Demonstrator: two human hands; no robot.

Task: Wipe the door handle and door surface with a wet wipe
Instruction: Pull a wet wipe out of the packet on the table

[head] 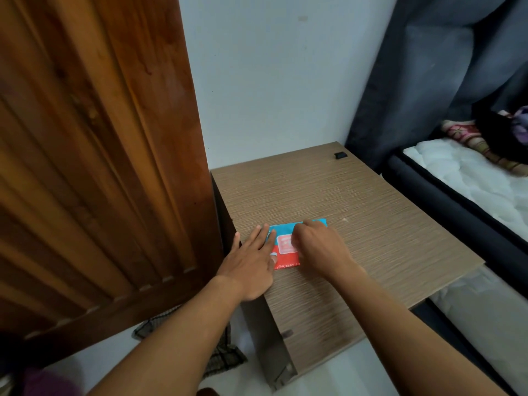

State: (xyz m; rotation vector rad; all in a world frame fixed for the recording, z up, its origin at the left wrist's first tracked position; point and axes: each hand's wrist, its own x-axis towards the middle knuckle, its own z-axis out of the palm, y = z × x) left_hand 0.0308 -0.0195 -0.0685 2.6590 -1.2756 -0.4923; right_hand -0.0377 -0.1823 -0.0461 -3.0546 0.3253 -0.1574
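Note:
A blue and red wet wipe pack lies flat on a wood-grain cabinet top. My left hand lies flat with fingers spread, pressing the pack's left end. My right hand rests on the pack's right half with fingers curled at its top label; I cannot tell whether it pinches the flap. The brown wooden door with slatted panels fills the left of the view. Its handle is out of view.
A white wall stands behind the cabinet. A dark curtain hangs at the right, above a bed with a white mattress. A checked cloth lies on the floor below the door. A small black item sits at the cabinet's far corner.

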